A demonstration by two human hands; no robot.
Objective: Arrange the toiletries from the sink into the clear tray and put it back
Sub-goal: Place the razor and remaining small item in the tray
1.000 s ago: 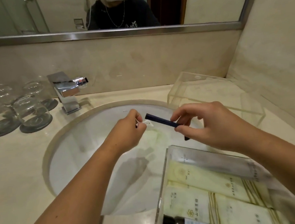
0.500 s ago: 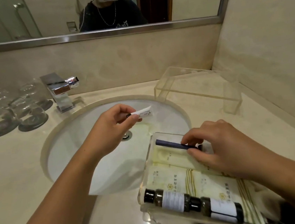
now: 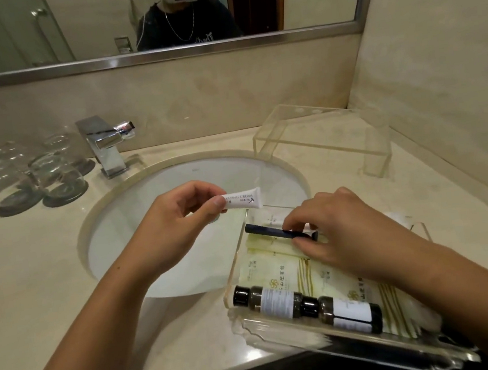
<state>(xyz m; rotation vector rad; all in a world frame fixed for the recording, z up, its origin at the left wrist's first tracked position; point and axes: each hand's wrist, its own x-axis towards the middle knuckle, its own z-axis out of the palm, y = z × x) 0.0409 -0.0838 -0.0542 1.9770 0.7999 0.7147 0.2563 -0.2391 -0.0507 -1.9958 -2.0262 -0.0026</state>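
Observation:
A clear tray [image 3: 236, 264] lies on the counter at the sink's right rim, holding pale green sachets [image 3: 280, 272] and two dark bottles [image 3: 308, 303] along its near side. My right hand [image 3: 342, 228] pinches a dark blue razor [image 3: 267, 230] and holds it low over the tray's far end, on the sachets. My left hand [image 3: 180, 222] hovers above the white sink [image 3: 138, 227], gripping a small white shaving cream tube [image 3: 243, 199] that points right.
A clear acrylic stand [image 3: 322, 136] sits on the counter at the back right by the wall. A chrome faucet [image 3: 104, 143] rises behind the sink. Upturned glasses [image 3: 53, 179] on dark coasters stand at the back left. The counter's dark front edge runs below the tray.
My right hand carried the razor from over the sink down into the tray's far end. My left hand kept the tube and turned it so its label shows.

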